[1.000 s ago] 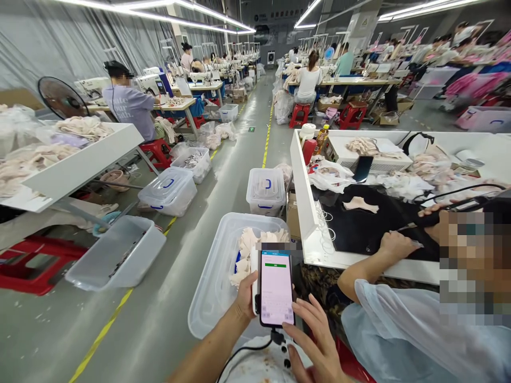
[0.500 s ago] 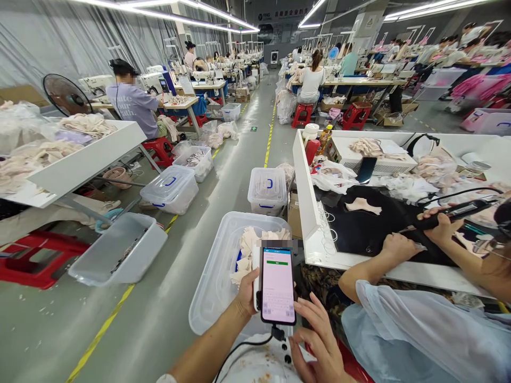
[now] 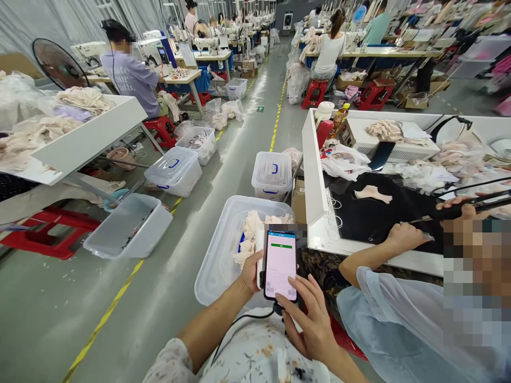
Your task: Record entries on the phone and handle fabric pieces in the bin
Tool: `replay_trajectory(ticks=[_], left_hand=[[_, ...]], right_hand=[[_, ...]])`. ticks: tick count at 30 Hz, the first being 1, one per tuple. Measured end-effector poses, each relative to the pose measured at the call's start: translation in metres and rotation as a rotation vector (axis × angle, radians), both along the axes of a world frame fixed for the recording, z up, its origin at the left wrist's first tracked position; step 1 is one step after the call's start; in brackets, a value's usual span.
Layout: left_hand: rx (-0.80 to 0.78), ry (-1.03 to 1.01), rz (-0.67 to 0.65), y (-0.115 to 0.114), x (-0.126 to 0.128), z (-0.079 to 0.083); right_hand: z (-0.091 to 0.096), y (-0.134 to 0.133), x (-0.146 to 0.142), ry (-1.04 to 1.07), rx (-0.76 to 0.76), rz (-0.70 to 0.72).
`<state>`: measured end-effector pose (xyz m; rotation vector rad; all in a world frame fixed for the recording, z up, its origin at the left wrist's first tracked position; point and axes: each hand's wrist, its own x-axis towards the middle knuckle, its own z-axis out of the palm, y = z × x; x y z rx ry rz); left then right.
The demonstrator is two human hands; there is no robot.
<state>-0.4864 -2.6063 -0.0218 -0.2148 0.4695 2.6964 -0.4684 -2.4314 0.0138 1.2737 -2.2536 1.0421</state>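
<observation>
My left hand (image 3: 252, 274) is closed around a smartphone (image 3: 280, 266), which stands nearly upright in front of my body. Its lit screen shows a blue bar at the top, a green bar and a keyboard low down. Something white sits behind the phone on its left side, mostly hidden, and a black cable (image 3: 255, 316) runs from the bottom end. With fingers apart, my right hand (image 3: 309, 314) is over the lower screen, a fingertip at its bottom edge; it holds nothing. Behind the phone, cream fabric pieces (image 3: 252, 234) lie on a clear plastic bin lid (image 3: 213, 260).
At right, a co-worker's hands (image 3: 405, 234) work with a black tool (image 3: 451, 213) over a black mat (image 3: 339, 213) on a white-edged table (image 3: 315, 175). Lidded bins (image 3: 272, 178) and an open bin (image 3: 131, 226) stand on the floor. A red stool (image 3: 51, 231) is at left.
My right hand has moved up and left, from beside the phone onto the lower part of its screen. The view has tilted downward, and the co-worker's tool has shifted slightly.
</observation>
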Motion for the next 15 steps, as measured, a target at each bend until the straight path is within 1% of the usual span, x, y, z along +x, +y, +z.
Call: replay_trajectory(ticks=[2, 5, 10, 11, 12, 15], left_hand=[[-0.030, -0.033, 0.013, 0.0002, 0.0006, -0.0007], [-0.047, -0.063, 0.024, 0.0005, 0.0013, -0.0004], [-0.026, -0.045, 0.031, 0.0000, 0.0021, -0.0012], [-0.019, -0.039, 0.025, -0.0003, 0.0022, -0.0018], [-0.014, -0.035, 0.018, -0.0006, 0.0023, -0.0024], [-0.005, -0.020, 0.012, -0.0013, 0.0026, -0.0046]], right_hand=[[0.0017, -0.0014, 0.0004, 0.004, 0.029, 0.015], [0.0034, -0.0030, 0.0008, 0.013, 0.033, 0.022], [0.0032, -0.0049, 0.0008, 0.005, 0.109, 0.003], [0.0030, -0.0047, 0.0007, 0.008, 0.105, 0.007], [0.0028, -0.0041, 0.0005, 0.014, 0.080, 0.015], [0.0029, -0.0001, -0.0002, 0.021, -0.073, 0.033]])
